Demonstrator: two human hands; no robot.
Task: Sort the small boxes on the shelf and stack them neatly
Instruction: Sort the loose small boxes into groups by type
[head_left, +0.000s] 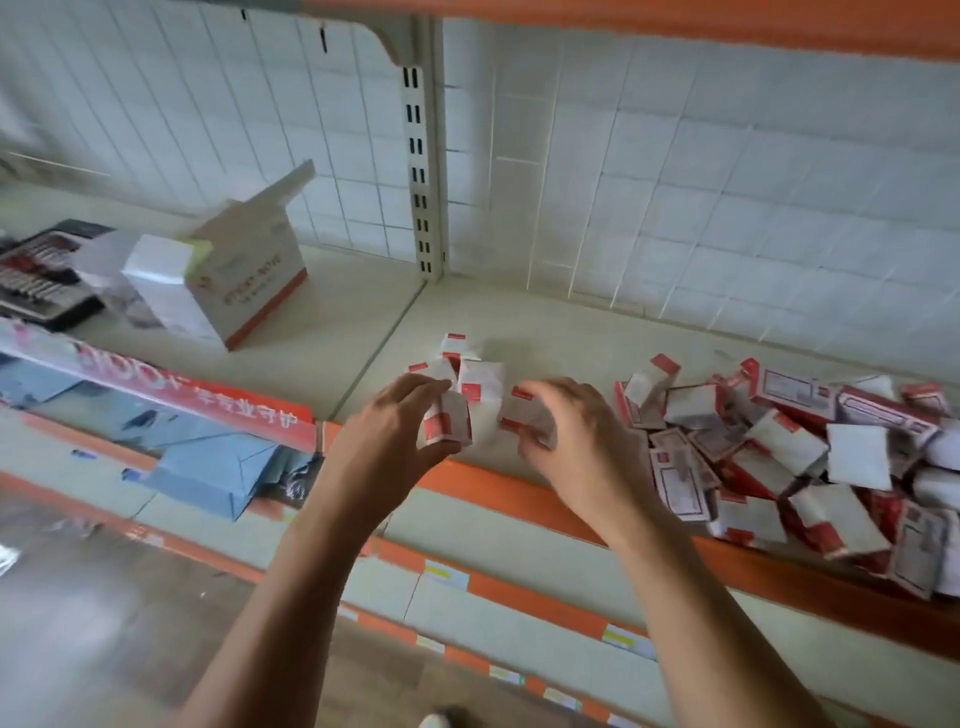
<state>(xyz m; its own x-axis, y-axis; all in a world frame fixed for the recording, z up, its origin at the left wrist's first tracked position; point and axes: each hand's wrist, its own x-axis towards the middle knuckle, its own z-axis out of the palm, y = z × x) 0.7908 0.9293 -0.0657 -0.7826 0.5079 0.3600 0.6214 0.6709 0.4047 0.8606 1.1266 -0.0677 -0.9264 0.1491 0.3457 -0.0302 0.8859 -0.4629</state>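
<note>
White grid panel (727, 182) (wood floor (119, 670) below)

- Running off the right edge: heap of small red-and-white cardboard boxes (789, 457).
- Smeared with motion: right hand (566, 431), grip unclear.
- Partly covered by left hand (389, 431): pinched red-and-white box (451, 418).
- Chopped by left edge: blurry black tray (41, 280).

A jumbled heap of red-and-white small boxes (779, 452) lies right of a few upright ones (478, 376).

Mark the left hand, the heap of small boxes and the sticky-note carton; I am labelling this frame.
left hand (385, 428): head view, back of the hand gripping a small box (451, 417).
heap of small boxes (779, 452): head view, a box near its middle.
sticky-note carton (257, 288): head view, printed front face.
</note>
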